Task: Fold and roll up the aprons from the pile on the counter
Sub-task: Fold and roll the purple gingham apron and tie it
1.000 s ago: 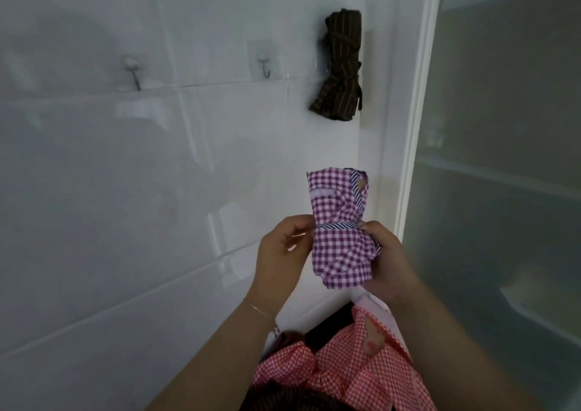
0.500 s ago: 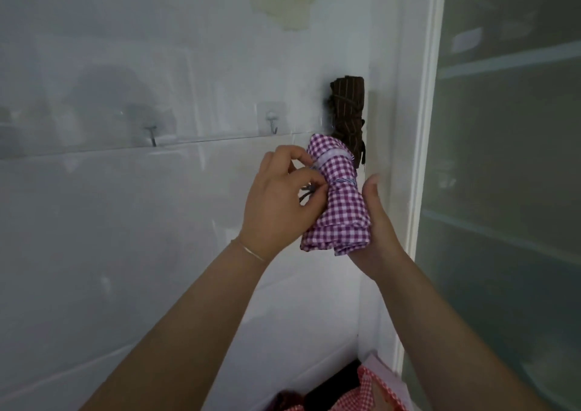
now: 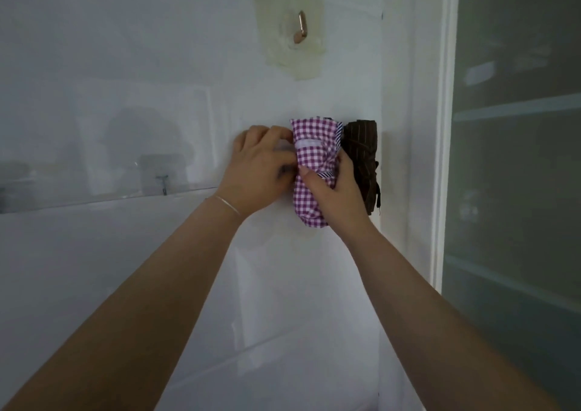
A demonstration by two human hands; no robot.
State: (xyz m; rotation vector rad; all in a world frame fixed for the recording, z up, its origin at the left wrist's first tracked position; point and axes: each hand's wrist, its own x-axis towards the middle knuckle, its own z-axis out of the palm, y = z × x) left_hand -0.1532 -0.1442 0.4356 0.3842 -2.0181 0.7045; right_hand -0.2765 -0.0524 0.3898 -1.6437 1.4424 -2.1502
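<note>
The right hand (image 3: 333, 190) grips the rolled checked apron (image 3: 311, 171) against the wall, left of the brown roll (image 3: 361, 159), while the left hand (image 3: 261, 171) pinches its tie, likely to hook it.

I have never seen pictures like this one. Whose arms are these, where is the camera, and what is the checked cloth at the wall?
No machine is here: these are a person's two bare arms. The camera sits on the person's head and looks forward, so both arms reach away from you toward a white tiled wall. The right hand grips a rolled purple checked apron and holds it against the wall. The left hand is at the roll's left side; whether its fingers pinch something I cannot tell. Just right of it hangs a rolled brown striped apron. Above is a stick-on hook, and another small hook to the left.
</note>
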